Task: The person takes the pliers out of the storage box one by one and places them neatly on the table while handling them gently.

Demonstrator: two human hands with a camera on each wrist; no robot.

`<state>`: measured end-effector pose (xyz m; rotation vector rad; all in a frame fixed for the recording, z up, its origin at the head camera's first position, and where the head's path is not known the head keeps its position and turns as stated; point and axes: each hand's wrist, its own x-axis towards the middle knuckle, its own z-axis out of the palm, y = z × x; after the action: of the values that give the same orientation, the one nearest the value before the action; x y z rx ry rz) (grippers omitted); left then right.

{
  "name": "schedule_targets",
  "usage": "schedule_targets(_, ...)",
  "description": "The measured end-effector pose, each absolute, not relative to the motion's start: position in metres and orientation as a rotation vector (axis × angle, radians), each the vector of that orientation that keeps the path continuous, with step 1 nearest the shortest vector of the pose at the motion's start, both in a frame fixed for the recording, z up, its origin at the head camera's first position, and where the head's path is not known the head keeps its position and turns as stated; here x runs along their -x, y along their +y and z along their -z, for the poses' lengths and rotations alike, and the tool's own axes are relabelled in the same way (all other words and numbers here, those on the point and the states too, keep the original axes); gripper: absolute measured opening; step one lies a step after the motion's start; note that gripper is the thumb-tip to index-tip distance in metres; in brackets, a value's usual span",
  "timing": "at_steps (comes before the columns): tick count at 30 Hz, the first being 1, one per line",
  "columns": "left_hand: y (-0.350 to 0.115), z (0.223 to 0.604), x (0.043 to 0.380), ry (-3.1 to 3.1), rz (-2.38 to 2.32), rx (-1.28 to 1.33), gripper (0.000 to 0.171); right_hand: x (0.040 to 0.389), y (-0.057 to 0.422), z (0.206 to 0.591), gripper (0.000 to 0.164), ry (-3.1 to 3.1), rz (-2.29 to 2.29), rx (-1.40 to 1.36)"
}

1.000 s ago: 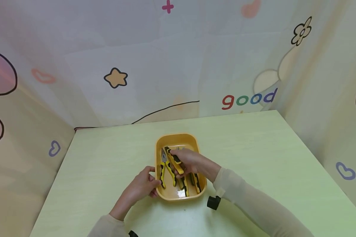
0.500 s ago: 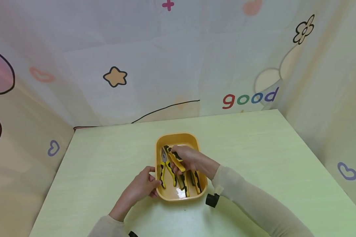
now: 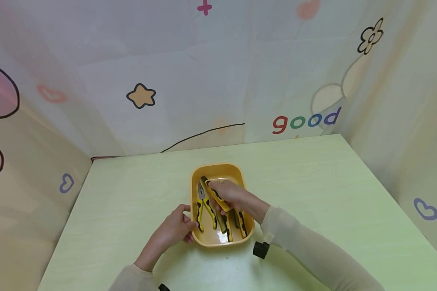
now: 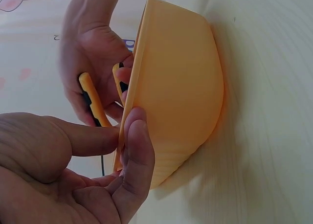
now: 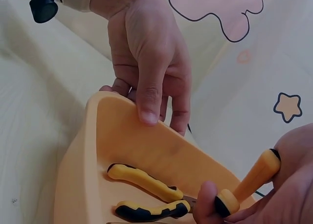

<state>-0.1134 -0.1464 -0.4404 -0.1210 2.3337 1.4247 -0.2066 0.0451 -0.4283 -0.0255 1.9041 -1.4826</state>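
On my head view, the right hand (image 3: 234, 196) grips a pair of pliers (image 3: 217, 197) over the yellow tray (image 3: 218, 172), their dark head slanting to its far left corner. On the left wrist view, the handles rise above the rim. The left hand (image 3: 176, 226) pinches the tray's left edge, thumb over the inside, fingers outside.

What blocks me most is the right hand, spread over the middle of the tray. It hides the upper ends of the other handles (image 3: 228, 228) lying beneath and to the right, so I can't count those tools. The long-nose pair (image 3: 201, 194) lies beside the left wall, just left of the held pliers, legs spread toward me. From the left wrist, the tray wall screens most of the contents.

The tray rests on a pale green surface (image 3: 313, 182). A black device (image 3: 261, 249) hangs at the right sleeve (image 3: 306, 246), near the tray's near right corner but apart from it.

A printed curtain (image 3: 204, 64) stands behind. I can read "good" (image 3: 306, 120) on it, each letter a different shade, the g red. Around it are a star (image 3: 141, 96), a flower (image 3: 371, 37) and a pink plus (image 3: 204, 7).
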Motion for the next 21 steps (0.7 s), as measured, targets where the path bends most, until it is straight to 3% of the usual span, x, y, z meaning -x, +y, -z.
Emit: schedule_targets(21,-0.145,0.437,0.112,2.34,-1.416,0.134,0.049,0.19,0.054,0.409,0.051,2.01,1.554,0.102)
